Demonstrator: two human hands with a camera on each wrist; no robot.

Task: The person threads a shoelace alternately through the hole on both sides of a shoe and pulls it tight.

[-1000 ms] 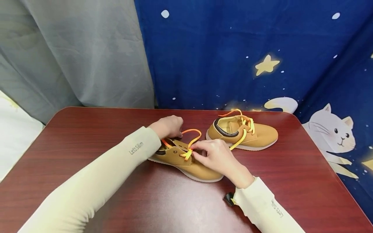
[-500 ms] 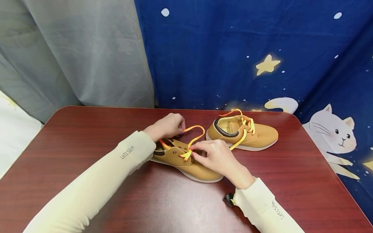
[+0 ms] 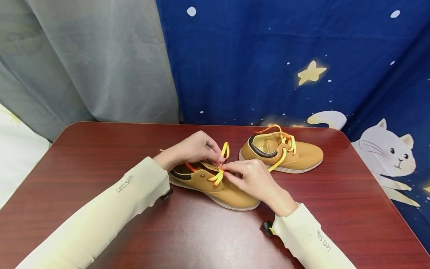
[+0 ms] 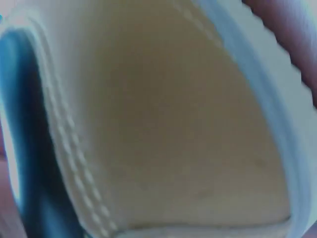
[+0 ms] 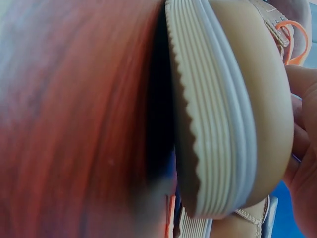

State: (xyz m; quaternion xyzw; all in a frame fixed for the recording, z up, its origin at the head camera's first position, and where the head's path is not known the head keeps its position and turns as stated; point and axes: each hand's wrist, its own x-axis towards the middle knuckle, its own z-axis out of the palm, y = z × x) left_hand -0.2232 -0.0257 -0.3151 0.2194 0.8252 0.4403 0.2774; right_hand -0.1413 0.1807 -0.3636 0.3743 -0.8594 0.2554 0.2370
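Note:
A tan shoe [image 3: 231, 192] lies on the table with its toe to the right. Its yellow-orange shoelace [image 3: 217, 178] runs through the eyelets at the front. Over the tongue, my left hand [image 3: 198, 146] pinches the lace, and a small loop stands up above its fingertips. My right hand [image 3: 253, 178] comes in over the toe, its thumb and forefinger pinching the lace near the eyelets. The left wrist view is filled by the shoe's stitched side [image 4: 163, 114] and dark padded collar [image 4: 29, 134]. In the right wrist view, the ribbed sole [image 5: 213, 119] shows beside my fingers [image 5: 302, 129].
A second tan shoe [image 3: 302, 157], laced loosely with its lace ends hanging out, stands behind and to the right. Both shoes rest on a dark red wooden table [image 3: 111, 145]. Grey [image 3: 111, 67] and blue patterned curtains [image 3: 242, 63] hang behind the far edge.
My left hand draws the lace up and away, then comes back right to the eyelets beside my right hand. The wide lace arc becomes a small upright loop. My right hand barely moves.

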